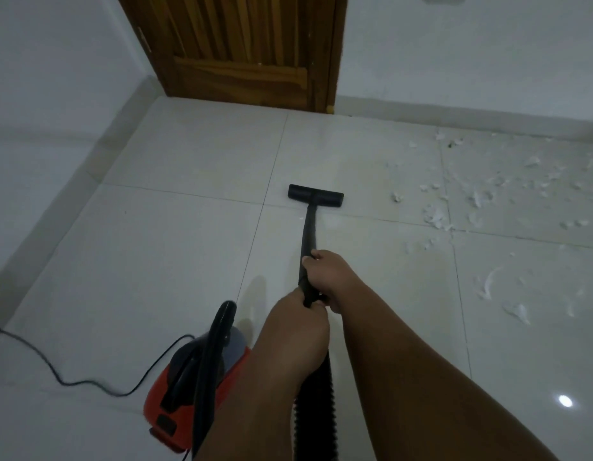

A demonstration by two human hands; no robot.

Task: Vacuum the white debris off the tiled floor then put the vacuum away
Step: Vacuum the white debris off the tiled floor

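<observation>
Both my hands grip the black vacuum wand [309, 231]. My right hand [328, 272] holds it higher up the tube, and my left hand [296, 314] is closed around it just below, near the ribbed hose [316, 410]. The flat black floor nozzle [315, 195] rests on the white tiled floor [188, 261], left of the white debris [481, 207], which is scattered over the tiles at the right. The red and black vacuum body [195, 384] sits on the floor at my lower left.
A black power cord [72, 382] trails left from the vacuum body across the tiles. A wooden door [241, 51] stands in the far corner, with white walls and skirting along the left and back edges.
</observation>
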